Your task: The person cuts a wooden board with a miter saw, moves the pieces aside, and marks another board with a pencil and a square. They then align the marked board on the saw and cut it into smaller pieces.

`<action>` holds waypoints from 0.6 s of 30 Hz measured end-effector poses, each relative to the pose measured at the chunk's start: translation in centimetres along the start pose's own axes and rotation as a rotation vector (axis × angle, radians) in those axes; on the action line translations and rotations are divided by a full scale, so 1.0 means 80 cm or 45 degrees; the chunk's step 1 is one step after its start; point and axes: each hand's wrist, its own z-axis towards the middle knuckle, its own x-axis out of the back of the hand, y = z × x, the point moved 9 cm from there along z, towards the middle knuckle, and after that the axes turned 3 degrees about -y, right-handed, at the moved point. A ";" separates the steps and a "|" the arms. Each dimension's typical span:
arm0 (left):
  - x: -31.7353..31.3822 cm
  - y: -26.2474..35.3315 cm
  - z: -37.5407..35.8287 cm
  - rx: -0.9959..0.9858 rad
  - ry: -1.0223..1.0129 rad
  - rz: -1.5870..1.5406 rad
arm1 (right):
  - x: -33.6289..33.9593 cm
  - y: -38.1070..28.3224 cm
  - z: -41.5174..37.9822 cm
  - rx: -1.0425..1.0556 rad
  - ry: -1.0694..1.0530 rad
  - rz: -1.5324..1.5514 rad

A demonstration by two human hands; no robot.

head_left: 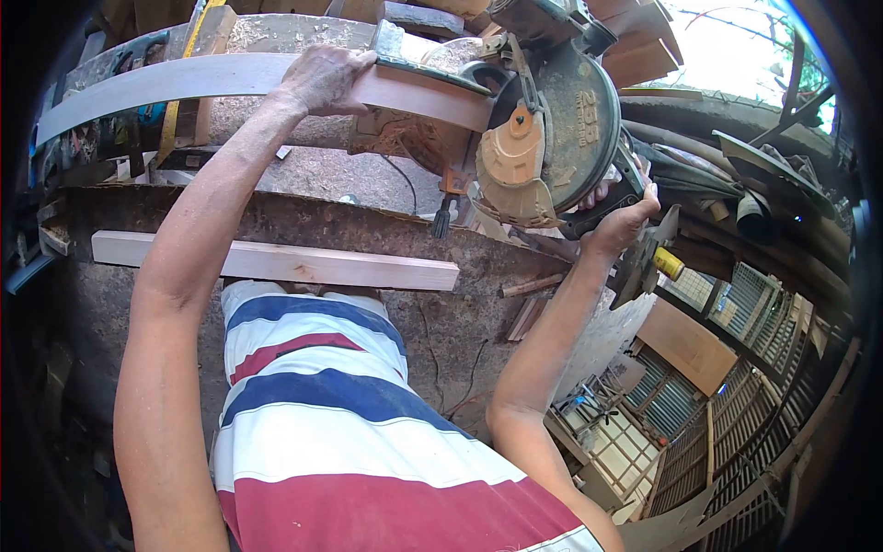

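A long pale wooden board (184, 80) runs across the miter saw's bed, its right end at the saw blade guard (515, 161). My left hand (326, 81) is closed over the board, fingers at the metal fence (428, 74) just left of the blade area. My right hand (624, 219) wraps around the black handle (593, 217) of the miter saw (584, 124), whose head is tipped toward me. The guard and saw housing hide the blade itself. Near my waist lies a second, shorter wooden board (322, 264), touched by neither hand.
Below the fence an orange-and-black clamp (449, 189) sticks out toward me. A yellow measuring tape (189, 64) crosses behind the long board at left. Wood offcuts (635, 37) are piled behind the saw. A yellow can (669, 264) is right of my right wrist.
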 end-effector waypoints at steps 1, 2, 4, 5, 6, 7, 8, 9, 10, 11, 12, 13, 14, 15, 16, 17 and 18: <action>0.002 0.001 0.000 0.000 0.002 0.002 | 0.002 0.001 0.001 0.011 -0.001 -0.005; 0.004 0.002 -0.001 0.000 0.004 0.004 | 0.002 0.002 0.001 0.022 -0.002 -0.010; 0.004 0.002 0.000 0.004 -0.017 -0.003 | -0.001 0.002 -0.002 0.016 -0.014 -0.006; 0.004 0.002 0.001 0.006 -0.027 -0.005 | -0.002 0.002 -0.003 0.014 -0.020 -0.003; 0.006 0.003 0.000 -0.009 0.005 -0.014 | 0.000 0.004 -0.003 0.005 -0.022 0.008; 0.007 0.003 0.000 -0.024 0.038 -0.024 | 0.002 0.007 -0.002 -0.004 -0.024 0.020; 0.009 0.003 0.000 -0.039 0.071 -0.033 | 0.005 0.011 0.000 -0.012 -0.026 0.032; 0.005 0.002 0.000 -0.035 0.053 -0.027 | 0.007 0.013 0.000 0.012 -0.021 0.034; 0.009 0.004 -0.001 -0.031 0.035 -0.021 | 0.010 0.015 0.001 0.034 -0.015 0.036; 0.013 0.005 -0.001 -0.025 0.017 -0.013 | 0.011 0.015 0.002 0.057 -0.011 0.039; 0.016 0.006 -0.002 -0.030 0.033 -0.015 | 0.012 0.016 0.002 0.074 -0.005 0.028; 0.017 0.006 -0.002 -0.036 0.049 -0.018 | 0.013 0.016 0.002 0.091 0.001 0.016; 0.018 0.006 -0.002 -0.042 0.067 -0.022 | 0.013 0.014 0.001 0.110 0.008 0.004; 0.016 0.005 -0.002 -0.034 0.046 -0.023 | 0.012 0.015 0.000 0.099 0.009 0.014; 0.015 0.005 0.000 -0.027 0.027 -0.025 | 0.007 0.013 -0.003 0.089 0.010 0.025; 0.014 0.004 0.001 -0.020 0.008 -0.027 | 0.005 0.012 -0.004 0.079 0.013 0.034; 0.013 0.004 0.003 -0.005 -0.016 -0.030 | 0.007 0.014 -0.004 0.074 0.012 0.037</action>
